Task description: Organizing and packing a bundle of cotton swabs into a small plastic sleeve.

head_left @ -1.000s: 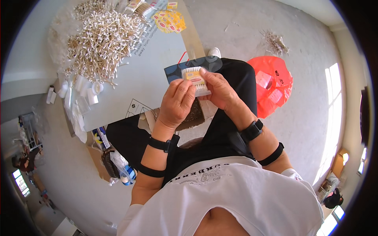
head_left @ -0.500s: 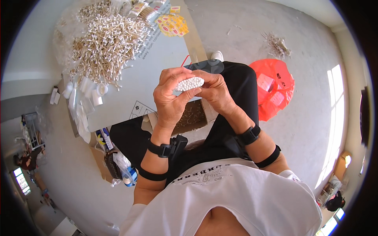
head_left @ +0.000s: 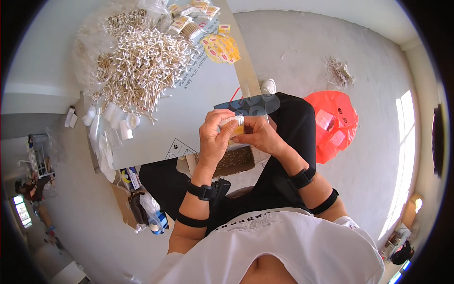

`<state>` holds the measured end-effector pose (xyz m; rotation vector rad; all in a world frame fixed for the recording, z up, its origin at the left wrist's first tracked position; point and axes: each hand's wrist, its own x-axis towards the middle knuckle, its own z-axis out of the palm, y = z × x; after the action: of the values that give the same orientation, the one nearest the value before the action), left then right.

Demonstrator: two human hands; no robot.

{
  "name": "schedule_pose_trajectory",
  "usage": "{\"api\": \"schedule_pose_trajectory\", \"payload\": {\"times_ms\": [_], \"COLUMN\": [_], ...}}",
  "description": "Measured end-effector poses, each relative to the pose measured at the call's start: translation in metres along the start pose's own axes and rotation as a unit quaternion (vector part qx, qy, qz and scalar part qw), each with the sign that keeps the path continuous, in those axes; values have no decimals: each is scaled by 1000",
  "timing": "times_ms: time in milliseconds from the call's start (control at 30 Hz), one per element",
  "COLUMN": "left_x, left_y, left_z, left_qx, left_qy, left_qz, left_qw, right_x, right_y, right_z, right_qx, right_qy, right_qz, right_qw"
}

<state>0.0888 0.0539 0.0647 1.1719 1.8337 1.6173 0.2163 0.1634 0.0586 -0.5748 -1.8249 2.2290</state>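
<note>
Between both hands, above the near edge of the table, is a small pack of cotton swabs with white tips and a yellow patch on its side. My left hand is closed around its left end, thumb pressed on the front. My right hand pinches the right end and lower edge between thumb and fingers. Fingers cover much of the pack. Beyond the hands, a big heap of loose cotton swabs spreads over the grey table. Yellow printed labels lie to its right.
Filled swab packs lie at the table's far edge. White rolls and clear film stand at its left. An open cardboard box holding swabs sits below my hands. On the floor at right lies a red plastic bag.
The pack has turned in my hands: its tips faced me before, and now its side with the yellow patch shows. The whole view has shifted, so the table appears lower and further right.
</note>
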Motion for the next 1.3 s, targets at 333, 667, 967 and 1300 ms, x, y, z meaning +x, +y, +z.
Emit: {"api": "schedule_pose_trajectory", "payload": {"times_ms": [333,667,967,1300], "left_x": [-27,-18,0,5], "left_y": [-70,-70,-100,-103], "left_z": [-28,-56,-243,-299], "left_qx": [-58,-18,332,432], "left_qy": [70,147,439,121], "left_qz": [-173,-140,-79,-357], "left_qw": [981,979,831,819], "right_x": [174,297,149,84], "right_y": [-31,-76,4,30], "right_z": [-29,-17,15,31], "right_qx": [-50,-103,-52,-76], "right_qy": [204,141,111,133], "right_qz": [127,12,41,54], "right_qw": [969,985,992,987]}}
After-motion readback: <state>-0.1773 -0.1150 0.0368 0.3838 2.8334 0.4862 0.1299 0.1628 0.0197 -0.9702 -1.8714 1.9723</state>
